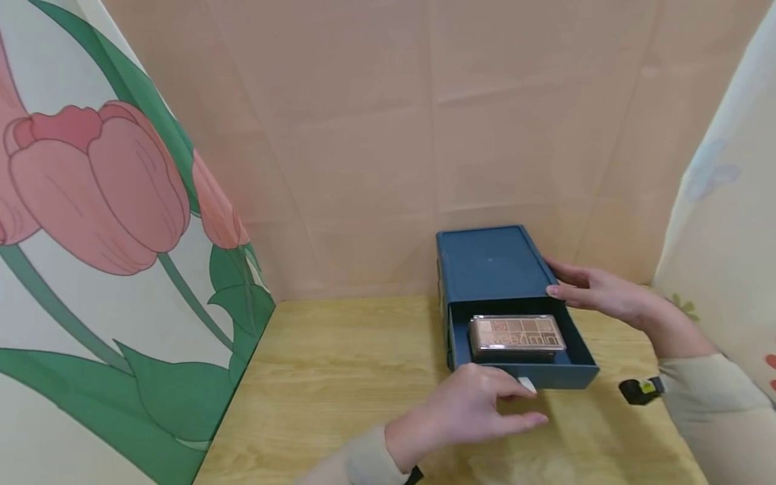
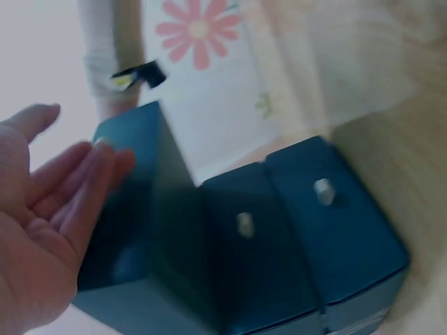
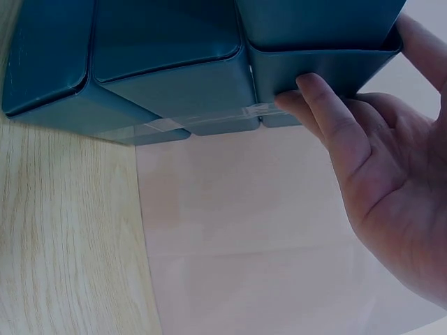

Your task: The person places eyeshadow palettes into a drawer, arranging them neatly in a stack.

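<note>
A dark blue drawer unit (image 1: 491,263) stands on the table, its top drawer (image 1: 560,377) pulled out. Inside that drawer lies an eyeshadow palette (image 1: 518,335) with a clear lid, on top of something dark that is mostly hidden. My left hand (image 1: 467,407) is at the drawer front, fingers extended by its white knob (image 1: 526,384) and thumb held apart. Against the right side of the unit rests my right hand (image 1: 606,296), thumb near the top front edge. The right wrist view shows its fingers (image 3: 335,118) lying along the unit's side wall.
Two lower drawers (image 2: 293,230) with white knobs are closed in the left wrist view. Clear tape (image 3: 167,125) runs along the unit's side. A pinkish cloth (image 1: 364,168) hangs behind the wooden table (image 1: 339,377); a tulip-print panel (image 1: 109,202) stands at the left.
</note>
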`<state>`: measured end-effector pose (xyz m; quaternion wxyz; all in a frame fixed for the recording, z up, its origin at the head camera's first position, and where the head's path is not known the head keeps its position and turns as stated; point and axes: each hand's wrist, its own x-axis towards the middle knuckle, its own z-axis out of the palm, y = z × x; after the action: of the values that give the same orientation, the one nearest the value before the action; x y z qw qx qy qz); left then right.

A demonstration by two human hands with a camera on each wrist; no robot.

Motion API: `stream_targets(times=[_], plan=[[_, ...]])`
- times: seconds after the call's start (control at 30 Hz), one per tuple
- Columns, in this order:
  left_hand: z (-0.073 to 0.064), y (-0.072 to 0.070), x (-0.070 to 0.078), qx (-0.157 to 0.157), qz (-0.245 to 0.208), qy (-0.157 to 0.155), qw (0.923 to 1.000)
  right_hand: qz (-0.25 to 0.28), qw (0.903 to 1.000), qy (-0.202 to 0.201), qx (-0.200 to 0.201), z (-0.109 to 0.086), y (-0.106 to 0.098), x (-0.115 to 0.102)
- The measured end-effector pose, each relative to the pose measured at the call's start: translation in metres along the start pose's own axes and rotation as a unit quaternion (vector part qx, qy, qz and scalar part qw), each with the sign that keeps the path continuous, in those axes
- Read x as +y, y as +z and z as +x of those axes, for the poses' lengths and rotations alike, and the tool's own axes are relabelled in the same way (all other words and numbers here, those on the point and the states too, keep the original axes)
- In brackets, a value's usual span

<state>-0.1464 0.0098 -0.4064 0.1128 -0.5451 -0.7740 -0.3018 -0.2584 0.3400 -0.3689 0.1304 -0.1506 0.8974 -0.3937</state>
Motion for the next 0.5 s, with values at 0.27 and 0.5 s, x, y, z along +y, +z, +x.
stream_targets(times=[0.27,0.5], plan=[[-0.012,0.025,-0.003,0.074,0.007,-0.056,0.9956,0.002,1.0,0.002,0.001,0.0,-0.002,-0.005],[-0.013,0.03,-0.003,0.109,0.056,-0.072,0.9899,0.007,1.0,0.004,-0.003,0.0,-0.001,-0.007]])
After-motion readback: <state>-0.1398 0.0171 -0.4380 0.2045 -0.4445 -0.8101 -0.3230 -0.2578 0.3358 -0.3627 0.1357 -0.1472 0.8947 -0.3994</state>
